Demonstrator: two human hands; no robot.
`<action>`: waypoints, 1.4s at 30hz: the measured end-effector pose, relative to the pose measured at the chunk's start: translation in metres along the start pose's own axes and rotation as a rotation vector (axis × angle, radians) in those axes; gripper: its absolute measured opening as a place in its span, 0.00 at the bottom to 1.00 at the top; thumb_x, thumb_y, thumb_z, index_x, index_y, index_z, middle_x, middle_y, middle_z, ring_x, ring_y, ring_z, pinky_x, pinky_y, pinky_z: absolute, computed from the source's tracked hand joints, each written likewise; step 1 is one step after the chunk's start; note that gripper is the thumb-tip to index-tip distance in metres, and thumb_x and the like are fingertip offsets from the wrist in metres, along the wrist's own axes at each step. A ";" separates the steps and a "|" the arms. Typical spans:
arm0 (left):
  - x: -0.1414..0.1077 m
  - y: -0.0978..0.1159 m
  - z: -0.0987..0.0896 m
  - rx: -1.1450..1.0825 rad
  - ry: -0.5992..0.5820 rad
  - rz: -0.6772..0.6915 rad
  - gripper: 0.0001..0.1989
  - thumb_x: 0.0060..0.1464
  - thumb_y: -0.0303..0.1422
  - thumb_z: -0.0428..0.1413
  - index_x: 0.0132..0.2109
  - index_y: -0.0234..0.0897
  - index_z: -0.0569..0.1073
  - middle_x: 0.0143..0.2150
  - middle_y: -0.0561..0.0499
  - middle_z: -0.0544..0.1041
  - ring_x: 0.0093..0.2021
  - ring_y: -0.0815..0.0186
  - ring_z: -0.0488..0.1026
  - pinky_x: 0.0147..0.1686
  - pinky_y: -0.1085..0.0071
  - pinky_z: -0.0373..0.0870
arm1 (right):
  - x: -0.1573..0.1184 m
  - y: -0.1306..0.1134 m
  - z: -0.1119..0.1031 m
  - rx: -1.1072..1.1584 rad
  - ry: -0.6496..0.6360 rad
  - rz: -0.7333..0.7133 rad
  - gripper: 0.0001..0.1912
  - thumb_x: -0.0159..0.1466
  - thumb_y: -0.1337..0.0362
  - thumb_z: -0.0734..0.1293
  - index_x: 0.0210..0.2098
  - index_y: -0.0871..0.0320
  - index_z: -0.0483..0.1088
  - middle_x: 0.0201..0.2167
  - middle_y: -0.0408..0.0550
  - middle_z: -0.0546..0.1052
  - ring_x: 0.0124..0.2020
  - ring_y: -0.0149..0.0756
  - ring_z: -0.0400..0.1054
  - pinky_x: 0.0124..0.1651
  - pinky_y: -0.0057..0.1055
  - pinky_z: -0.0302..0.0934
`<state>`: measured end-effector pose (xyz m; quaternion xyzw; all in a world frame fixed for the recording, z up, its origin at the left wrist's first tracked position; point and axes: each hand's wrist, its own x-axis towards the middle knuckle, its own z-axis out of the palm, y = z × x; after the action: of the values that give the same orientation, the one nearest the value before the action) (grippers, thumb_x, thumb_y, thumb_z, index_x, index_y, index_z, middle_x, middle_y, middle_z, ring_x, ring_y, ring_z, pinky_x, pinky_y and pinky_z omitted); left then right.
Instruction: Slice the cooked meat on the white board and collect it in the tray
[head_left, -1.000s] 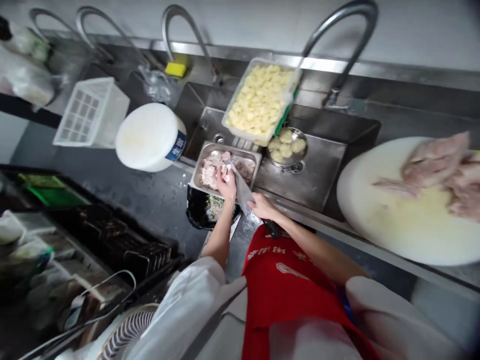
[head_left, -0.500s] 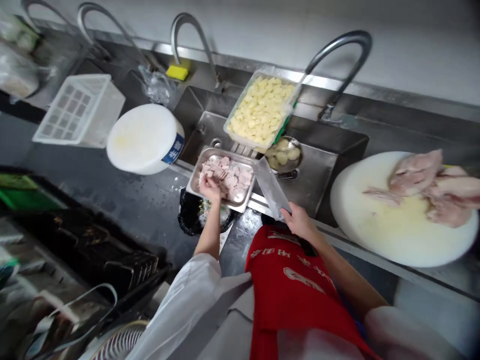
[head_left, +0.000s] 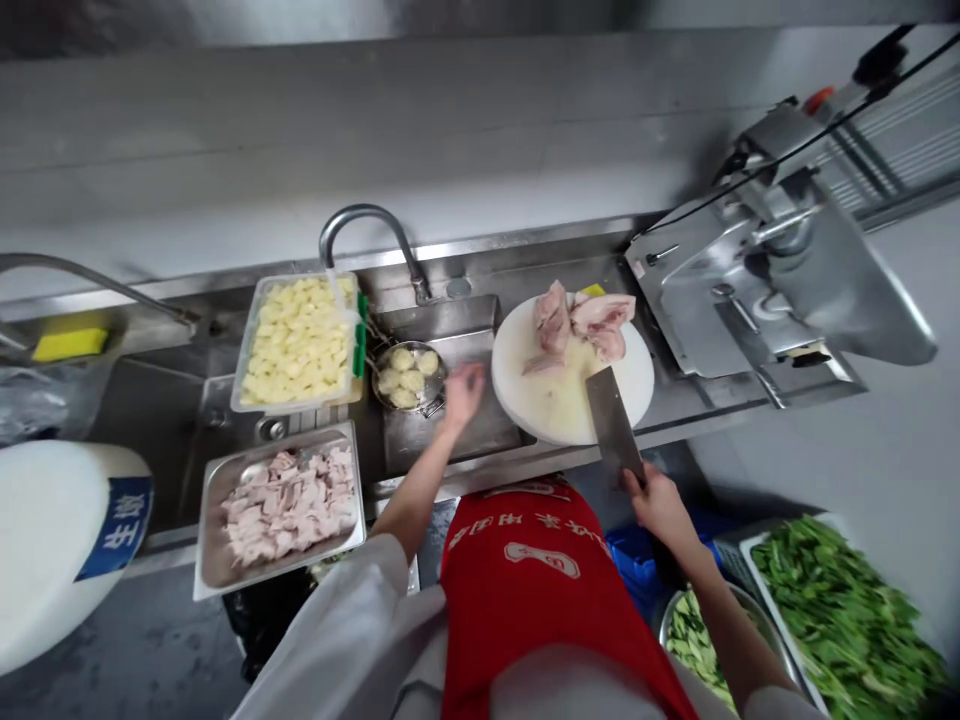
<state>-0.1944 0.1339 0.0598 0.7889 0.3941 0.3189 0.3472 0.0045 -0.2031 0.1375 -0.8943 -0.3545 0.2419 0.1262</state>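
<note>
My right hand (head_left: 660,503) grips the handle of a cleaver (head_left: 613,420), whose broad blade reaches over the near edge of a round white cutting board (head_left: 525,405). Pieces of raw pale-pink meat (head_left: 553,318) lie at the back of that board. Over the sink, just left of the board, my left hand (head_left: 463,393) is slightly blurred, its fingers loosely bent and apart with nothing visible in them. A metal tray (head_left: 214,545) of cut meat (head_left: 292,505) sits at the left across the sink's front edge.
A plastic tub of peeled pale pieces (head_left: 300,340) stands under a running faucet (head_left: 367,212). Beside it, a strainer holds round pale slices (head_left: 405,380) in the sink (head_left: 450,455). A slicing machine (head_left: 750,260) occupies the right; leafy greens (head_left: 847,610) lie below it.
My left hand has left the meat in the metal tray and moved right, over the sink. My right hand has brought the cleaver to the cutting board. The view has turned right.
</note>
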 end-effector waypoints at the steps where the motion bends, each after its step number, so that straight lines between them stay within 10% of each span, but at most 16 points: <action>1: 0.010 0.018 0.031 -0.018 -0.137 0.089 0.12 0.62 0.31 0.50 0.48 0.35 0.76 0.47 0.44 0.77 0.50 0.61 0.73 0.54 0.63 0.68 | 0.005 0.013 -0.004 -0.006 -0.001 0.021 0.16 0.67 0.55 0.54 0.39 0.57 0.68 0.28 0.53 0.78 0.30 0.43 0.73 0.32 0.33 0.59; 4: 0.031 0.054 0.105 0.113 -0.369 0.160 0.19 0.57 0.30 0.58 0.56 0.39 0.73 0.53 0.42 0.74 0.56 0.55 0.69 0.58 0.56 0.64 | 0.027 0.045 -0.018 -0.030 -0.046 -0.011 0.14 0.67 0.58 0.55 0.39 0.58 0.69 0.29 0.54 0.78 0.31 0.43 0.73 0.33 0.33 0.57; 7: 0.043 0.066 0.140 0.273 -0.422 0.121 0.24 0.55 0.28 0.58 0.59 0.39 0.70 0.56 0.40 0.72 0.58 0.53 0.67 0.60 0.52 0.62 | 0.059 0.068 -0.033 -0.112 -0.147 -0.083 0.13 0.69 0.60 0.55 0.40 0.58 0.68 0.31 0.54 0.78 0.33 0.42 0.73 0.34 0.33 0.53; 20: -0.001 0.101 0.140 -0.743 -0.245 -0.772 0.28 0.48 0.44 0.65 0.53 0.37 0.70 0.42 0.48 0.78 0.35 0.68 0.76 0.34 0.73 0.73 | 0.189 0.094 -0.088 -0.256 -0.483 -0.393 0.14 0.71 0.59 0.54 0.43 0.57 0.68 0.31 0.53 0.78 0.33 0.41 0.71 0.33 0.31 0.45; 26: 0.006 0.101 0.143 -0.487 -0.539 -0.685 0.30 0.42 0.42 0.70 0.51 0.31 0.75 0.41 0.45 0.79 0.36 0.65 0.76 0.38 0.71 0.73 | 0.205 0.086 -0.098 -0.358 -0.526 -0.492 0.16 0.72 0.59 0.53 0.46 0.58 0.68 0.32 0.54 0.79 0.33 0.43 0.73 0.32 0.32 0.46; 33: -0.013 0.108 0.152 0.114 -0.272 -0.301 0.22 0.57 0.43 0.60 0.55 0.37 0.74 0.49 0.43 0.76 0.49 0.56 0.73 0.55 0.56 0.69 | 0.210 0.086 -0.090 -0.377 -0.523 -0.484 0.16 0.72 0.59 0.52 0.46 0.59 0.67 0.33 0.56 0.79 0.35 0.43 0.74 0.32 0.32 0.46; 42: -0.063 0.100 0.144 0.244 -0.088 -0.258 0.16 0.57 0.28 0.56 0.53 0.37 0.72 0.48 0.46 0.72 0.50 0.61 0.71 0.54 0.64 0.69 | 0.201 0.086 -0.082 -0.398 -0.525 -0.428 0.17 0.72 0.59 0.51 0.47 0.60 0.66 0.34 0.57 0.79 0.36 0.44 0.74 0.32 0.32 0.46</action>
<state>-0.0733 -0.0066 0.0454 0.7815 0.5122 0.1866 0.3036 0.2234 -0.1291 0.1042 -0.7149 -0.5932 0.3572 -0.0970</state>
